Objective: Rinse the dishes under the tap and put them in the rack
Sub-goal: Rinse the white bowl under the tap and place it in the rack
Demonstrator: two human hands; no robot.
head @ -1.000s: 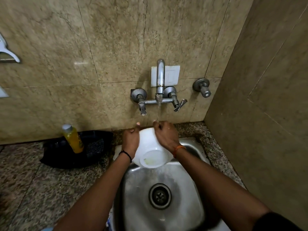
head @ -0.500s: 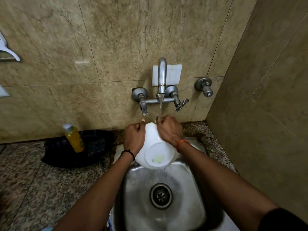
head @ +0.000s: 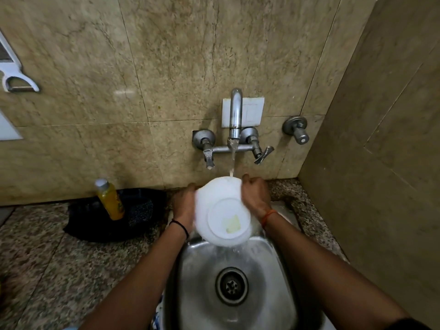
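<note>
A white bowl (head: 221,210) is tipped with its base toward me, a pale yellow mark on the base. My left hand (head: 184,204) grips its left side and my right hand (head: 256,195) grips its right side and rim. Both hold it over the steel sink (head: 204,294), under the tap (head: 235,115). A thin stream of water falls from the spout onto the bowl's upper rim and runs off its lower edge into the basin. No rack is in sight.
A yellow bottle (head: 110,198) stands in a black tray (head: 100,222) on the speckled counter left of the sink. Tap handles (head: 208,153) and a separate valve (head: 297,131) stick out of the tiled wall. A side wall closes the right.
The bowl has turned a little, its base now facing me more fully. Both hands have shifted slightly left along with it. Water now spills from its lower edge.
</note>
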